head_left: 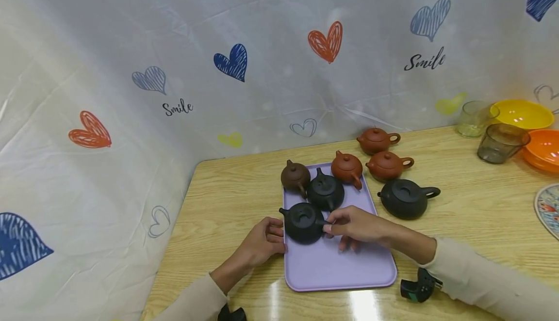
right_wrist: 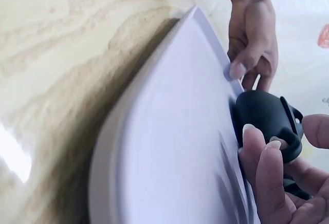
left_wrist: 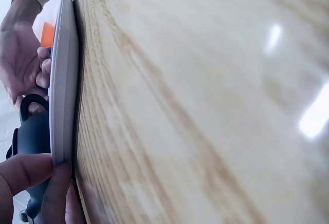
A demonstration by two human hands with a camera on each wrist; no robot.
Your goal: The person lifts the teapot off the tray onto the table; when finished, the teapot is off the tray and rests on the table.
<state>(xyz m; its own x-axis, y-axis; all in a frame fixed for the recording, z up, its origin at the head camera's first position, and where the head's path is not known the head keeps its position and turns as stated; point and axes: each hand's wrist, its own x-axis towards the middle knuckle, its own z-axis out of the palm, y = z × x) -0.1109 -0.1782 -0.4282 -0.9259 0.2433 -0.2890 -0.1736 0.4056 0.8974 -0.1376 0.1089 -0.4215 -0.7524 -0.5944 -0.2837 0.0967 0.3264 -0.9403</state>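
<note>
A lilac tray (head_left: 340, 267) lies on the table with several teapots on it. At its left rim my left hand (head_left: 264, 243) pinches the edge, the thumb (right_wrist: 239, 70) over the rim and the other fingers along the outside. The nearest black teapot (head_left: 303, 221) stands upright on the tray, its handle toward the right. My right hand (head_left: 355, 226) holds that handle, and a fingertip shows through the loop in the right wrist view. Just behind are another black teapot (head_left: 325, 192), a dark brown teapot (head_left: 295, 174) and a reddish-brown teapot (head_left: 347, 167).
Right of the tray stand a larger black teapot (head_left: 403, 200) and two reddish teapots (head_left: 386, 166). Farther right are a smoky glass (head_left: 500, 144), a clear glass (head_left: 473, 120), a yellow bowl (head_left: 524, 112), an orange bowl (head_left: 543, 149) and a patterned round mat (head_left: 550, 209).
</note>
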